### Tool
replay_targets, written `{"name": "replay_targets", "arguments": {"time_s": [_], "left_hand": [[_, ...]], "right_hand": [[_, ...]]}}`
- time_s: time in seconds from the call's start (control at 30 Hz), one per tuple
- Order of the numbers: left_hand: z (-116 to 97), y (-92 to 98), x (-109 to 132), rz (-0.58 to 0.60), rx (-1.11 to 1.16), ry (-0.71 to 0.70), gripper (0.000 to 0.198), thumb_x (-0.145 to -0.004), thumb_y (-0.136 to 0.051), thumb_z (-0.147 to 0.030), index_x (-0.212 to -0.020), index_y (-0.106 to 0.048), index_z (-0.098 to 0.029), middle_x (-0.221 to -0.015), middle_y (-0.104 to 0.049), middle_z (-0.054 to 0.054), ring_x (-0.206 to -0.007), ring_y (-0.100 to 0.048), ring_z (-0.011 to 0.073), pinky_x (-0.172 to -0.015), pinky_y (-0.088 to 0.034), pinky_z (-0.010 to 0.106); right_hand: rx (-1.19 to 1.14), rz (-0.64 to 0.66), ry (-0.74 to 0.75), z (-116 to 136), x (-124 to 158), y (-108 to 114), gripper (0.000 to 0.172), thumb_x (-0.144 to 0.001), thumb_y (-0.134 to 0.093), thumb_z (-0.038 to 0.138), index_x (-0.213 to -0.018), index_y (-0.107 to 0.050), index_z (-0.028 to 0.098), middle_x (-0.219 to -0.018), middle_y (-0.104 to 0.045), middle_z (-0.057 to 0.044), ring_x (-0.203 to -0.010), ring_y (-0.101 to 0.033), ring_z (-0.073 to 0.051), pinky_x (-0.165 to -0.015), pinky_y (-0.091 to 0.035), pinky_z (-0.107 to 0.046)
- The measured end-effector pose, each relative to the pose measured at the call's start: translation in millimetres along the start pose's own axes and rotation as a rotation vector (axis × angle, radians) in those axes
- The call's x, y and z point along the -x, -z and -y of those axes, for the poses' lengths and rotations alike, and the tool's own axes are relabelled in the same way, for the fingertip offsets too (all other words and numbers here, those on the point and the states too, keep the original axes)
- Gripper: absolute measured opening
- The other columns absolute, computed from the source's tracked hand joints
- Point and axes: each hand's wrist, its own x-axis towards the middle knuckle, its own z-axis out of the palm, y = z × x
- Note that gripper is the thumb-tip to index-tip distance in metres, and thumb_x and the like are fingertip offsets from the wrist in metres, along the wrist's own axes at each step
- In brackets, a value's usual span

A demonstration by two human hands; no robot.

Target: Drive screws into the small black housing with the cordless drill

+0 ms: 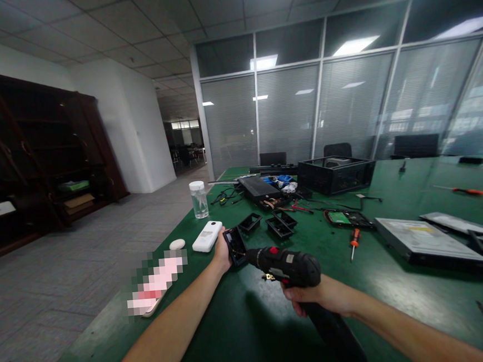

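My right hand point(313, 298) is wrapped round the grip of a black cordless drill point(287, 264), its nose pointing left. My left hand point(222, 252) holds a small black rectangular plastic frame point(235, 245), tilted up off the table. The drill's tip is at the right side of this frame; whether it touches is hidden. Just beyond lie similar black frames, one point(250, 223) by itself and two close together point(279, 225). Left of my left hand lies a white device with a round dark spot point(207, 236).
On the green table point(204, 340) stand a clear jar point(199, 201) and a black computer case point(336, 173). An orange screwdriver point(355, 242), a green circuit board point(345, 217) and a silver optical drive point(430, 244) lie right. A pink phone point(160, 282) and white oval object point(177, 244) lie left.
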Motion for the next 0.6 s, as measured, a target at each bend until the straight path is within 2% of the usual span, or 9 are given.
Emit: {"name": "replay_targets", "arguments": {"time_s": [0.6], "left_hand": [[0.0,0.6,-0.9,0.011,0.010,0.022,0.031,-0.076,-0.052,-0.049,-0.079,-0.057,-0.019,-0.061,-0.062,0.002,-0.054,-0.061,0.0194,-0.055,-0.048,0.031]], "right_hand": [[0.004,0.010,-0.012,1.1,0.1,0.3,0.035,-0.069,-0.071,0.047,-0.075,-0.057,0.016,-0.059,-0.059,0.002,-0.054,-0.056,-0.013,-0.055,-0.042,-0.026]]}}
